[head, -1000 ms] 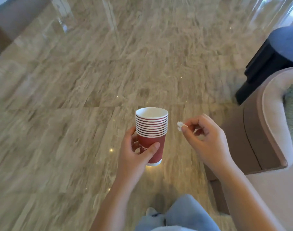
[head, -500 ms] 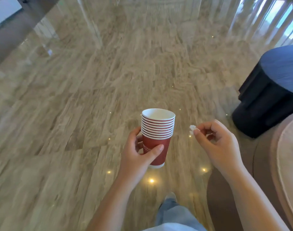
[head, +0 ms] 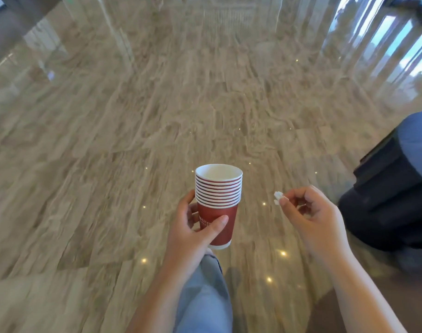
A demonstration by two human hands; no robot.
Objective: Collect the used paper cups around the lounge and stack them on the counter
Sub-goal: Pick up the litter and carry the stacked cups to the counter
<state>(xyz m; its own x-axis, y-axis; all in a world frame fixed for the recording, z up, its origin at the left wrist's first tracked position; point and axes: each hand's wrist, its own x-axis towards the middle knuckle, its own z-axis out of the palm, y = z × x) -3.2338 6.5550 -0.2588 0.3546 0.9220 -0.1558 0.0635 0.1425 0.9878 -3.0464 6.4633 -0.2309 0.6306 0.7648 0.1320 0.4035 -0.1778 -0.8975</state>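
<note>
Left hand (head: 190,233) grips ribbed red paper cups (head: 217,203); right hand (head: 312,216) pinches crumpled white scrap (head: 278,197).

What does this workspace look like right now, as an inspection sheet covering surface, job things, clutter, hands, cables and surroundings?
Surface: glossy beige marble floor, lights reflected; no counter in view.
Job's things: stack of red paper cups, nested, upright.
Clutter: small white scrap at the right fingertips.
Grippers: left hand grips the stack's lower wall; right hand pinches the scrap, apart from the cups.
Cables: nothing seen.
Surroundings: dark round furniture piece with blue top at right; window panes far right; jeans leg below.
</note>
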